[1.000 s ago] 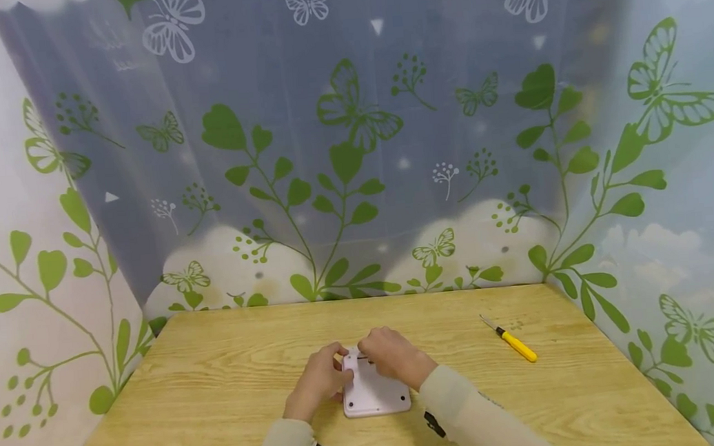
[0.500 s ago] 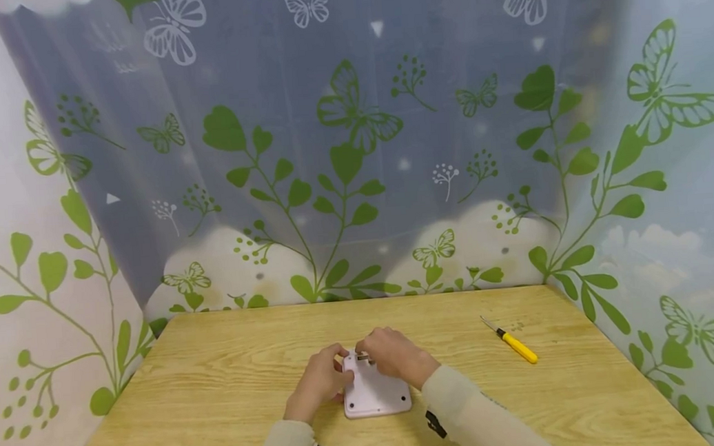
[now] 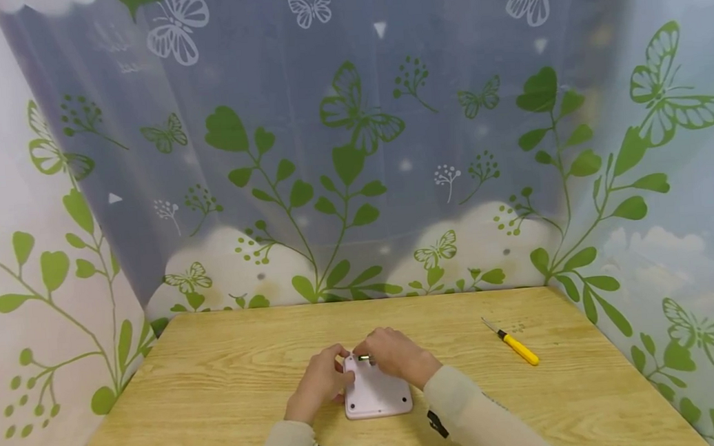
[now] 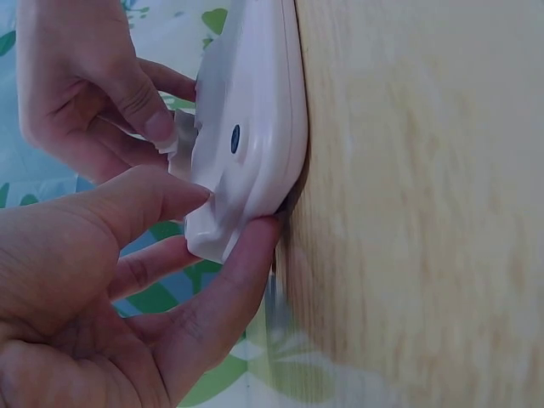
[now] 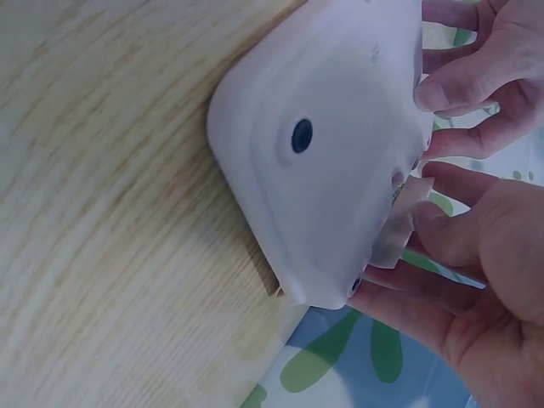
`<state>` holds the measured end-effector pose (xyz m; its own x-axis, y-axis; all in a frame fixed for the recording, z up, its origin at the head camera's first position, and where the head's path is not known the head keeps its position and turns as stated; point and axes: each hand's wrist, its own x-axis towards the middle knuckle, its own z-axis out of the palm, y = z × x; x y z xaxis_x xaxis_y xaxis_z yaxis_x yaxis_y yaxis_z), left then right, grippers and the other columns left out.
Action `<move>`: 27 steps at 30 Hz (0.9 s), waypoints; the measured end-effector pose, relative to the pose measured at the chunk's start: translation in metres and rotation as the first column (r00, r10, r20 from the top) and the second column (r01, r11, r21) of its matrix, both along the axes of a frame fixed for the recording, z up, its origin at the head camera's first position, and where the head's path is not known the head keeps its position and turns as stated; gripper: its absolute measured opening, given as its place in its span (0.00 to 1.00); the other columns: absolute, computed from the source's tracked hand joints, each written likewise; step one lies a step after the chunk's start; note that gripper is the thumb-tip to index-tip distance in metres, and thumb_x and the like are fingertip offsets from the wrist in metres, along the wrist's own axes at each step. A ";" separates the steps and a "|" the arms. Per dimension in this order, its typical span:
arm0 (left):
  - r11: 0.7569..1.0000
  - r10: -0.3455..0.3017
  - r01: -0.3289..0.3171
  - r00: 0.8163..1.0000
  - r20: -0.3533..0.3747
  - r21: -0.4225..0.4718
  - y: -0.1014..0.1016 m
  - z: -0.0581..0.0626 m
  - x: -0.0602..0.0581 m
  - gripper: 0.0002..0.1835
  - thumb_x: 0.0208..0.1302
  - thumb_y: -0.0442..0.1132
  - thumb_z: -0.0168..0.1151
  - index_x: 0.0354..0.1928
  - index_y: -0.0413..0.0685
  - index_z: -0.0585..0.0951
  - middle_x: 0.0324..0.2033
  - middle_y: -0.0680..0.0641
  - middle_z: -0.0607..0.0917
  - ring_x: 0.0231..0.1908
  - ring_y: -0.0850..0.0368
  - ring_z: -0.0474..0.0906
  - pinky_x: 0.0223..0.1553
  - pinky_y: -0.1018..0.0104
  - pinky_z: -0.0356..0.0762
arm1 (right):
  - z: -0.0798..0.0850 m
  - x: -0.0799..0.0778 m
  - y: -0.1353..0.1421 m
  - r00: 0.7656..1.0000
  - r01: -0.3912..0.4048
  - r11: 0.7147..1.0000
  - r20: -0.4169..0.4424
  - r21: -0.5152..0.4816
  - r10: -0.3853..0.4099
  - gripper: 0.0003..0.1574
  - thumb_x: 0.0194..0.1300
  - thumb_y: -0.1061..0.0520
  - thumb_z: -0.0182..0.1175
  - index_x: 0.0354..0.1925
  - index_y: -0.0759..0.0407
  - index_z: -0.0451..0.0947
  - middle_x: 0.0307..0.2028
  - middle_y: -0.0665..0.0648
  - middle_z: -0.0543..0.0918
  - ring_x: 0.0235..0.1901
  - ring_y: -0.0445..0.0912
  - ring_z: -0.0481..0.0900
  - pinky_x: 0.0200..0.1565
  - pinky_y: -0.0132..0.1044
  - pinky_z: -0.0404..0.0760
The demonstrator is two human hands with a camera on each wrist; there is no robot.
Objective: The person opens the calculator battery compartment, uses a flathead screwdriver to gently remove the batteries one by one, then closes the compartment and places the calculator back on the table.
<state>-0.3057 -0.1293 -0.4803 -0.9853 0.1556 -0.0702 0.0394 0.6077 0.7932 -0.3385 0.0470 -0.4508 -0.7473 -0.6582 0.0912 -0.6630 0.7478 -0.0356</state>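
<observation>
A pale pink calculator-like device [image 3: 378,391] lies back side up on the table, with dark round feet at its corners. My left hand [image 3: 321,383] grips its far left corner, thumb on the back and fingers along the edge. In the right wrist view, my right hand [image 5: 510,263] pinches a small battery cover [image 5: 404,225] between thumb and fingers. That cover stands tilted up from the opening at the device's far edge. Inside the opening, a small greenish-and-metallic battery [image 3: 363,357] shows in the head view, partly hidden by the right hand.
A screwdriver [image 3: 518,348] with a yellow handle lies to the right on the wood-grain table [image 3: 235,349]. Tiny specks [image 3: 518,328] lie just beyond it. A patterned curtain [image 3: 267,188] hangs behind the table and along both sides.
The cover under my right fingers has tilted up, and more of the opening with the battery shows. The left hand keeps its grip in place.
</observation>
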 end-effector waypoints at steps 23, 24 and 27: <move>1.000 0.006 -0.006 1.000 0.013 0.008 -0.001 0.001 0.000 0.20 0.66 0.30 0.68 0.58 0.40 0.77 0.36 0.42 0.78 0.32 0.52 0.78 0.26 0.63 0.88 | 0.004 -0.001 0.005 0.995 -0.023 0.998 0.096 -0.064 0.029 0.25 0.67 0.73 0.61 0.56 0.51 0.85 0.51 0.54 0.89 0.48 0.45 0.88 0.43 0.31 0.87; 1.000 0.007 -0.007 1.000 0.014 0.010 -0.001 0.001 0.000 0.20 0.65 0.30 0.68 0.58 0.40 0.77 0.36 0.42 0.78 0.32 0.52 0.78 0.26 0.63 0.88 | 0.004 0.000 0.005 0.995 -0.026 0.998 0.097 -0.065 0.032 0.25 0.67 0.73 0.61 0.56 0.52 0.85 0.51 0.54 0.89 0.48 0.45 0.88 0.44 0.31 0.87; 1.000 0.010 -0.010 1.000 0.014 0.007 -0.001 0.001 0.000 0.20 0.65 0.30 0.68 0.58 0.40 0.77 0.36 0.42 0.78 0.31 0.52 0.78 0.25 0.64 0.88 | 0.005 0.000 0.005 0.995 -0.033 0.997 0.095 -0.070 0.039 0.25 0.67 0.74 0.61 0.56 0.52 0.85 0.51 0.54 0.89 0.48 0.45 0.87 0.45 0.32 0.88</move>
<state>-0.3059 -0.1300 -0.4791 -0.9858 0.1460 -0.0833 0.0218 0.6023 0.7979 -0.3389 0.0522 -0.4460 -0.7307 -0.6795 0.0660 -0.6805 0.7171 -0.1507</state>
